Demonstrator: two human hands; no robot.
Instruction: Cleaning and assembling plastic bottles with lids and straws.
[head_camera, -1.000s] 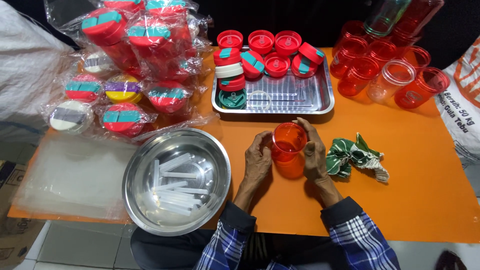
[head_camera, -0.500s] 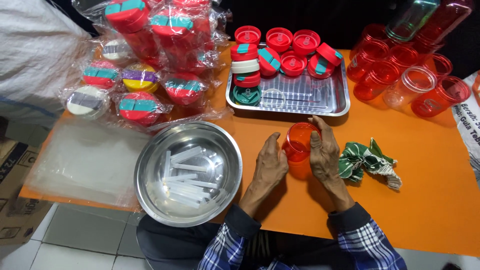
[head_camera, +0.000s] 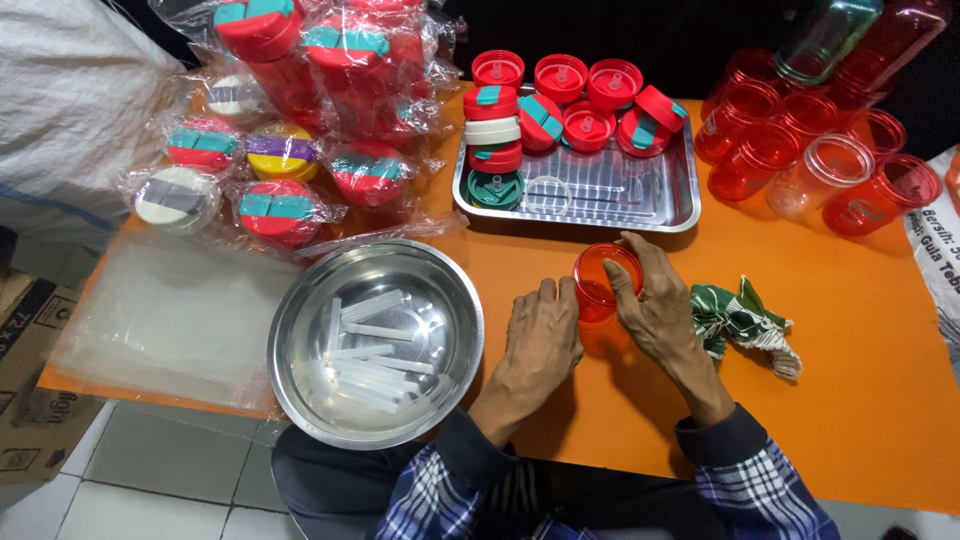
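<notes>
Nearest on the orange table (head_camera: 850, 400), a steel bowl (head_camera: 376, 343) on the left holds a heap of clear straws (head_camera: 368, 362). Right of it, both hands are on one red cup (head_camera: 600, 283): the right hand (head_camera: 660, 310) wraps around its right side, and the left hand (head_camera: 543, 335) rests fingers against its left. A green cloth (head_camera: 740, 322) lies just right. Further back, a tray (head_camera: 600, 190) carries about ten lids (head_camera: 560, 100). Bagged bottles (head_camera: 300, 110) sit far left, with some seven open cups (head_camera: 800, 150) far right.
</notes>
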